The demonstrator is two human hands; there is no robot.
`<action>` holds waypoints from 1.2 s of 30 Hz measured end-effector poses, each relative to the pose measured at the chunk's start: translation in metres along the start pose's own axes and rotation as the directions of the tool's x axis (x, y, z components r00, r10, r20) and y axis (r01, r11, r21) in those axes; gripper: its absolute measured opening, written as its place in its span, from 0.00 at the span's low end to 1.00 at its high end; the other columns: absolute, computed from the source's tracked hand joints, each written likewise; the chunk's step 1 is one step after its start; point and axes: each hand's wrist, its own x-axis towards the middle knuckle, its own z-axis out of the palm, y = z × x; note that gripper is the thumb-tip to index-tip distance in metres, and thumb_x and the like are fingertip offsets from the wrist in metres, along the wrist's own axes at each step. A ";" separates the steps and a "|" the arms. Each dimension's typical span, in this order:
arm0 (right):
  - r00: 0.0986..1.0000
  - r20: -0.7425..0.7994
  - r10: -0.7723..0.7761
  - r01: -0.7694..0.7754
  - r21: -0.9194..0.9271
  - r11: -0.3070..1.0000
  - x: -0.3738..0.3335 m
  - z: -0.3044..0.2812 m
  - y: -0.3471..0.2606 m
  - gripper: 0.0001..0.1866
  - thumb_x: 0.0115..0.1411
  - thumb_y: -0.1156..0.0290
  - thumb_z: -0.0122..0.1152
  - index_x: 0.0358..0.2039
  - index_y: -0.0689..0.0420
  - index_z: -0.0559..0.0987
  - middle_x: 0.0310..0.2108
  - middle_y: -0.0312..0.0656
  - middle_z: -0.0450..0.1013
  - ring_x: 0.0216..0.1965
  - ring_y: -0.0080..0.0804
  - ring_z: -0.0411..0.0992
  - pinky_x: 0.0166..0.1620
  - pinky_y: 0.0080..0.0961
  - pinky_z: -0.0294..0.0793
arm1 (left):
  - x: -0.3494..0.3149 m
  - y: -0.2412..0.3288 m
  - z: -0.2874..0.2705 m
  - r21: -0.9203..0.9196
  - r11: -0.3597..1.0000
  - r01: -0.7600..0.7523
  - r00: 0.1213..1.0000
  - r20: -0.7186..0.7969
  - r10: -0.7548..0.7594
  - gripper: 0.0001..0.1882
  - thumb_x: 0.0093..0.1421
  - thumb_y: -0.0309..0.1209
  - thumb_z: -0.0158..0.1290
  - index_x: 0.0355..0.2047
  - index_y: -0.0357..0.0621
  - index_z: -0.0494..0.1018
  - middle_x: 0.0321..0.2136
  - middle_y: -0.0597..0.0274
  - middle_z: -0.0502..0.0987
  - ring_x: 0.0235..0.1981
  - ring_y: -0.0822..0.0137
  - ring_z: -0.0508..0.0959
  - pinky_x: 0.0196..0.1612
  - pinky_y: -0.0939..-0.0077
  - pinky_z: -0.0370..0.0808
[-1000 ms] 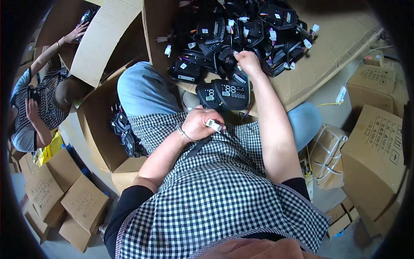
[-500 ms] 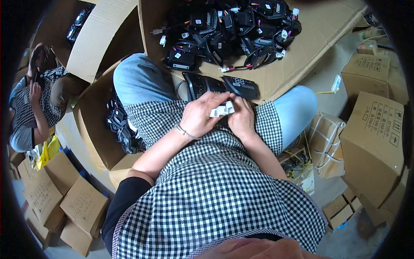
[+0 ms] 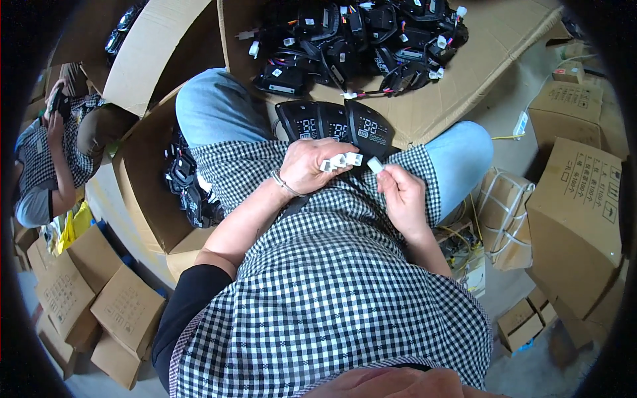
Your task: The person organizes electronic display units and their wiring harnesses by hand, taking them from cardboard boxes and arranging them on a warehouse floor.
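Note:
My left hand (image 3: 306, 166) is closed round a small bunch of white plug connectors (image 3: 340, 161), whose ends stick out side by side past the fingers. To its right, my right hand (image 3: 406, 197) pinches a single white plug connector (image 3: 375, 165) between thumb and fingertips, a little apart from the bunch. Just beyond the left hand, three black display panels (image 3: 340, 126) lie fanned out with pale digits and symbols on their faces. Their near ends are partly behind the left hand. Whether the connectors' wires run to these panels is hidden.
Ahead, a cardboard box (image 3: 491, 73) bears a heap of black display units (image 3: 358, 43) with coloured wires. An open carton (image 3: 142, 182) at left holds more. Other cartons (image 3: 574, 219) and a strapped bundle (image 3: 507, 215) stand right. Another person (image 3: 56, 139) sits far left.
My right hand has moved right and away from my left, with one connector now visible in its pinch. The panels are now spread into a fan, with three faces showing.

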 end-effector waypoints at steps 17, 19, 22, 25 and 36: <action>0.839 0.494 0.226 -0.065 -0.322 0.945 0.037 -0.023 -0.014 0.10 0.60 0.70 0.58 0.26 0.63 0.79 0.13 0.39 0.69 0.14 0.21 0.63 0.20 0.24 0.61 | -0.008 -0.001 0.005 0.160 0.977 -0.141 0.990 0.009 0.142 0.09 0.48 0.33 0.56 0.32 0.55 0.78 0.21 0.71 0.74 0.23 0.66 0.76 0.26 0.70 0.65; 0.826 0.516 0.225 -0.146 -0.190 0.971 0.035 -0.022 -0.010 0.10 0.60 0.71 0.59 0.26 0.64 0.79 0.13 0.34 0.67 0.16 0.17 0.62 0.21 0.20 0.60 | -0.008 0.000 0.002 0.135 0.984 -0.116 0.993 0.052 0.110 0.08 0.49 0.34 0.57 0.32 0.56 0.77 0.22 0.71 0.74 0.24 0.66 0.76 0.27 0.69 0.65; 0.793 0.564 0.231 -0.285 0.009 0.958 0.039 -0.026 0.001 0.10 0.60 0.71 0.59 0.26 0.65 0.78 0.14 0.31 0.66 0.19 0.13 0.60 0.22 0.18 0.60 | -0.006 -0.003 -0.001 0.036 0.995 -0.090 0.992 0.096 0.086 0.08 0.51 0.39 0.58 0.32 0.57 0.77 0.23 0.72 0.75 0.26 0.66 0.77 0.29 0.69 0.66; 0.769 0.591 0.246 -0.310 0.008 0.951 0.041 -0.026 0.007 0.09 0.60 0.71 0.59 0.27 0.64 0.79 0.15 0.29 0.66 0.19 0.12 0.60 0.22 0.17 0.60 | -0.007 -0.007 -0.001 0.003 0.994 -0.109 0.988 0.109 0.108 0.08 0.53 0.38 0.60 0.32 0.54 0.77 0.24 0.72 0.76 0.26 0.68 0.77 0.29 0.72 0.65; 0.719 0.657 0.228 -0.359 0.070 0.931 0.044 -0.020 0.014 0.09 0.60 0.71 0.58 0.27 0.64 0.79 0.15 0.31 0.67 0.19 0.14 0.60 0.23 0.19 0.61 | -0.006 -0.004 0.000 0.042 0.992 -0.119 0.988 0.102 0.114 0.08 0.51 0.37 0.59 0.32 0.54 0.76 0.22 0.72 0.74 0.25 0.67 0.76 0.29 0.71 0.65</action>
